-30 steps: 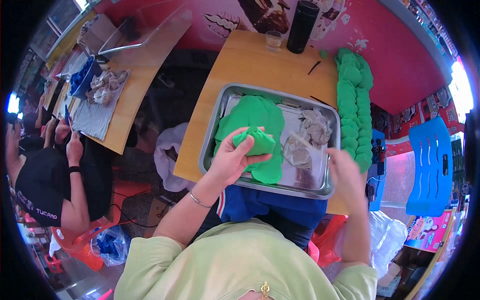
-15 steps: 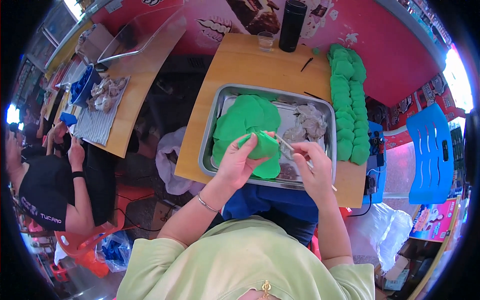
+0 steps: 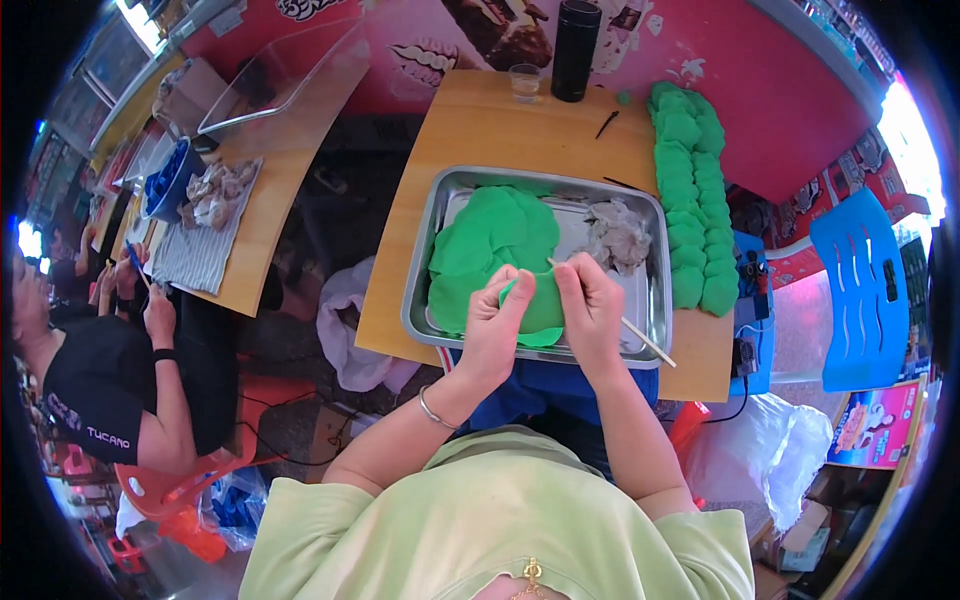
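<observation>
Both of my hands are raised over the steel tray point(image 3: 660, 245), close together. My left hand point(image 3: 497, 330) is closed around a small green piece point(image 3: 508, 290), mostly hidden by the fingers. My right hand point(image 3: 590, 310) pinches a thin pale wooden stick point(image 3: 648, 342) beside that piece, the stick slanting down to the lower right. Under my hands, a pile of flat green rounds point(image 3: 480, 225) fills the tray's left side; crumpled greyish-beige lumps point(image 3: 618, 238) lie on its right.
My wooden table point(image 3: 430, 135) holds a black flask point(image 3: 574, 48), a glass point(image 3: 524, 82) and long rows of puffy green pieces point(image 3: 685, 200). At left, a co-worker point(image 3: 120, 400) works at another table point(image 3: 250, 240). A blue chair point(image 3: 860, 290) stands at right.
My right hand has come in from the right with the stick and now sits close to my left hand. My left hand has turned and closed further over the green piece.
</observation>
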Available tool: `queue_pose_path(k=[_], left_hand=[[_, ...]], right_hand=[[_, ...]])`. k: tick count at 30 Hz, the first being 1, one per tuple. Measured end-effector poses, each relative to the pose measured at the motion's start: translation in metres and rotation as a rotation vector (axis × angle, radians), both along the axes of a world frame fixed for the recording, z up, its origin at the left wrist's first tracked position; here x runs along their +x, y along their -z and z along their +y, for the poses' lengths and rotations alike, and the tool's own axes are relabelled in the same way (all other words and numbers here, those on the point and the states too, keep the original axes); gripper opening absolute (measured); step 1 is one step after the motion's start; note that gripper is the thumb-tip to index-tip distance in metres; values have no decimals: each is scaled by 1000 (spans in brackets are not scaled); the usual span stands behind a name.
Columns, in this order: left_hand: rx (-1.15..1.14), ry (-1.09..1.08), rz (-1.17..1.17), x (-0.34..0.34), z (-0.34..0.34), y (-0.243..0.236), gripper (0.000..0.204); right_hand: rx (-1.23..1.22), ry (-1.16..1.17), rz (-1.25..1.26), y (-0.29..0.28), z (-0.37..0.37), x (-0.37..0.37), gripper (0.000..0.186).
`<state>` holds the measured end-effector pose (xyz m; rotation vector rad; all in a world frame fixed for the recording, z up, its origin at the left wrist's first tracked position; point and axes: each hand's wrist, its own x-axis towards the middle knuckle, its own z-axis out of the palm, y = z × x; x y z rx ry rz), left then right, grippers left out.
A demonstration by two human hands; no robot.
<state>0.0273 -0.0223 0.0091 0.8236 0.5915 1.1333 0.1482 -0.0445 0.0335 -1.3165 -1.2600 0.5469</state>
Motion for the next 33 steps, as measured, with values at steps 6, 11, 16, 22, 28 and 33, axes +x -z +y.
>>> queue_pose_path(k=[6, 11, 16, 22, 28, 33], left_hand=[[-59, -89, 14, 11, -5, -18, 27], [-21, -60, 39, 13, -2, -10, 25], [3, -44, 94, 20, -4, -17, 23], [91, -29, 124, 31, 0, -8, 17], [177, 16, 239, 49, 8, -22, 23], [425, 218, 376, 51, 18, -15, 22]], right_hand=[[-1, 36, 35, 2, 0, -2, 18], [-15, 47, 79, 4, -1, 1, 18], [16, 84, 72, 4, -3, 4, 25], [21, 129, 2, 3, -5, 21, 22], [-50, 43, -102, -27, -15, 52, 15], [65, -43, -415, -35, -16, 90, 12]])
